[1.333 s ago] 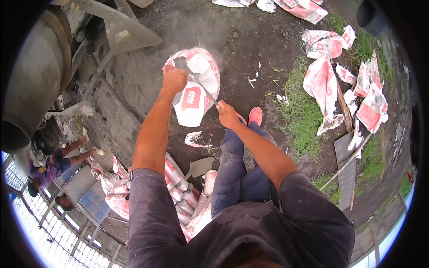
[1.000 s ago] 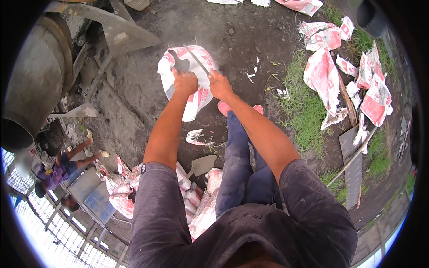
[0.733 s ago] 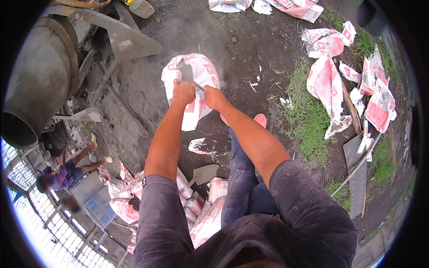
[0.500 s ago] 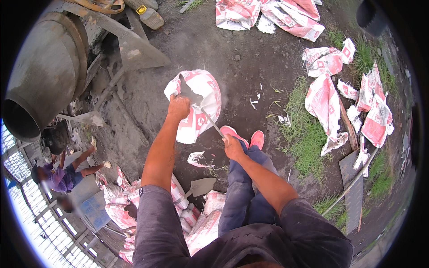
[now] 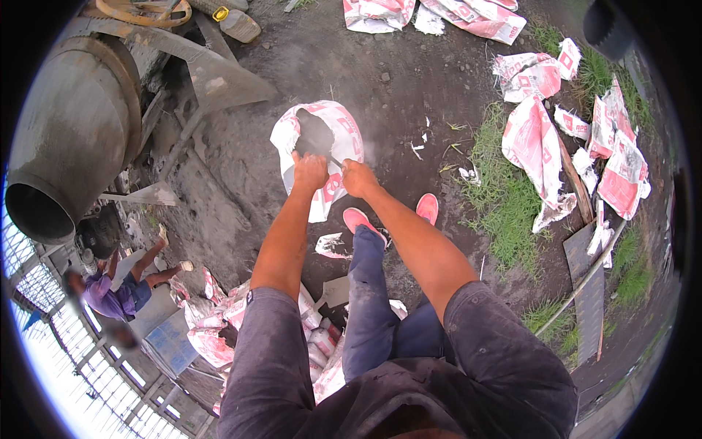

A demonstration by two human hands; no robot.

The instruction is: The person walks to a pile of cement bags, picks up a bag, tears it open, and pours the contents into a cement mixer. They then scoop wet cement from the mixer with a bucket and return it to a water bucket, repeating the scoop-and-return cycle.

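Observation:
A torn red-and-white cement bag (image 5: 344, 126) is on the ground ahead of me, grey powder showing in its ragged opening and dust hanging around it. My left hand (image 5: 311, 172), a closed fist, is over the bag's near side. Close to its right, my right hand (image 5: 359, 178) is also closed. A short dark stretch of a thin tool handle (image 5: 335, 161) shows between the two fists, which appear to grip it. The tool's working end is out of sight. My pink shoes (image 5: 428, 208) stand apart below the bag.
A concrete mixer (image 5: 77, 124) stands at left, near a person in purple (image 5: 110, 293). Cement bags (image 5: 212, 344) are piled at lower left beside a grey flat blade (image 5: 336, 291). Empty torn sacks (image 5: 532, 139), grass, a plank and a metal plate (image 5: 585, 293) lie at right.
My right hand has moved up and left along the handle, close to my left hand. The left hand shifted slightly right. My feet have moved farther apart.

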